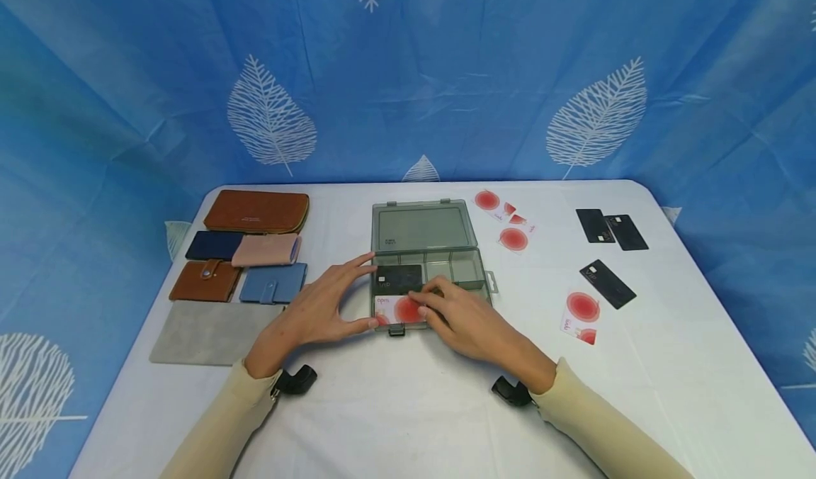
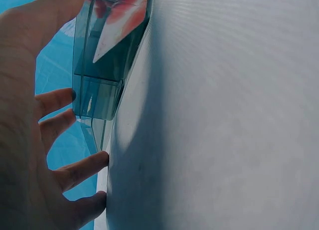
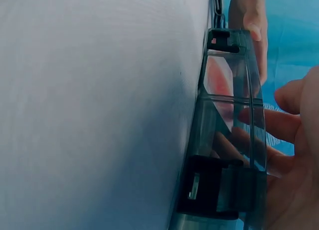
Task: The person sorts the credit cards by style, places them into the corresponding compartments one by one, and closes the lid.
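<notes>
Left hand (image 1: 319,307) braces the organizer box (image 1: 431,266) with straight fingers; right hand (image 1: 468,319) presses a red-dot card (image 1: 398,310) into it, fingers relaxed.

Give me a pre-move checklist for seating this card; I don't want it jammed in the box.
1. Organizer box lid open, lying back: ok.
2. Left hand steadies the box's left edge: ok.
3. Right hand fingers on the red-and-white card: ok.
4. Card lying flat in the front compartment: cannot tell.
5. Black card sits in its own compartment, clear of it: ok.
</notes>
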The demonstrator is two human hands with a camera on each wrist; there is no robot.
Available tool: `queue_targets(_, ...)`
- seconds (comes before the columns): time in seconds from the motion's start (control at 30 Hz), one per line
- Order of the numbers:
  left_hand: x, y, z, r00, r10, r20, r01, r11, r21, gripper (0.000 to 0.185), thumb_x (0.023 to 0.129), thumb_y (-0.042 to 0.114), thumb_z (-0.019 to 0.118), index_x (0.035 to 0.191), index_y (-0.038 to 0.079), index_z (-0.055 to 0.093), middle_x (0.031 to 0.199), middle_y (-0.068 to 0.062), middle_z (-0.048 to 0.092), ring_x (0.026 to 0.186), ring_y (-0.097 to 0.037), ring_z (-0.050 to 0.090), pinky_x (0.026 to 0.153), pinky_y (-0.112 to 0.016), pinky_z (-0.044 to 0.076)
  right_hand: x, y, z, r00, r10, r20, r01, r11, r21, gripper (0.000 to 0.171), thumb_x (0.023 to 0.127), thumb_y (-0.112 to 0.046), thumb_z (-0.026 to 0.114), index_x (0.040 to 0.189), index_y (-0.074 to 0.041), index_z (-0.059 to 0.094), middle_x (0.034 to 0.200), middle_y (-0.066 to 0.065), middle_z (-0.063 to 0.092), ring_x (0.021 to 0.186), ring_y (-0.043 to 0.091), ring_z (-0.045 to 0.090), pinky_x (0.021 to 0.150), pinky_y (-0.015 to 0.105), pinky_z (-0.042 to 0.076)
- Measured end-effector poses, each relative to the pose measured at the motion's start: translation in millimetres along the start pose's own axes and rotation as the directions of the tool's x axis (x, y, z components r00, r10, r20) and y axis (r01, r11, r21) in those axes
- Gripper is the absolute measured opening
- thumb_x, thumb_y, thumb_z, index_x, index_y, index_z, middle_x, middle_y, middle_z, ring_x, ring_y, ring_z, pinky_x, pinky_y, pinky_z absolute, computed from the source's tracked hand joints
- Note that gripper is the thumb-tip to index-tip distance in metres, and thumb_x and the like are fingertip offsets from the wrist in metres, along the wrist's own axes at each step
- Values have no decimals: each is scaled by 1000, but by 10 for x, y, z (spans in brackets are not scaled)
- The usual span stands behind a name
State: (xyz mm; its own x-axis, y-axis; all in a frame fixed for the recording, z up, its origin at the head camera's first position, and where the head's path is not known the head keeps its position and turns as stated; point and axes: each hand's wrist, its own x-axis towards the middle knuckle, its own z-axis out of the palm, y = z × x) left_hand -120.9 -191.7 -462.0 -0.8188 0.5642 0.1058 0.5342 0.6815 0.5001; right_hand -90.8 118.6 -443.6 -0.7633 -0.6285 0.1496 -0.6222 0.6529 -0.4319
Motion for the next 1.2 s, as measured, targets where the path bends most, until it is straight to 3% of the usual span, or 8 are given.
queue_targets(0.3,4,16,-24,1000,1,0,-1,1000,5,94,89,64,79,166,20,44,178,5,27,153,-32,44,109,-69,46,-4,-5,-21,999,-35,40,38,995,-93,36,113,-31,59,141,-14,74,138,9,68,126,28,67,105,48,56)
queue_targets(0.7,14,5,-46,1000,-6,14,6,1000,-4,94,90,64,78,166,21,43,178,7,26,153,-32,44,110,-69,46,-7,-38,-34,995,-62,75,71,989,-133,37,113,-31,58,136,-8,76,142,12,68,131,30,64,109,47,54)
queue_targets(0.93,16,2,-26,1000,-11,19,11,1000,-5,95,90,65,77,166,22,43,178,6,26,153,-31,44,109,-69,46,-27,-55,-84,994,-53,91,64,991,-114,36,113,-34,58,133,-11,78,141,9,67,128,27,65,106,47,55)
queue_targets(1.2,13,0,-14,1000,-11,9,11,1000,11,95,90,66,77,166,21,43,178,5,26,152,-32,45,108,-70,47,-15,67,-415,999,-36,-16,34,997,-71,31,107,-30,70,133,-15,77,130,4,72,120,24,70,96,47,60)
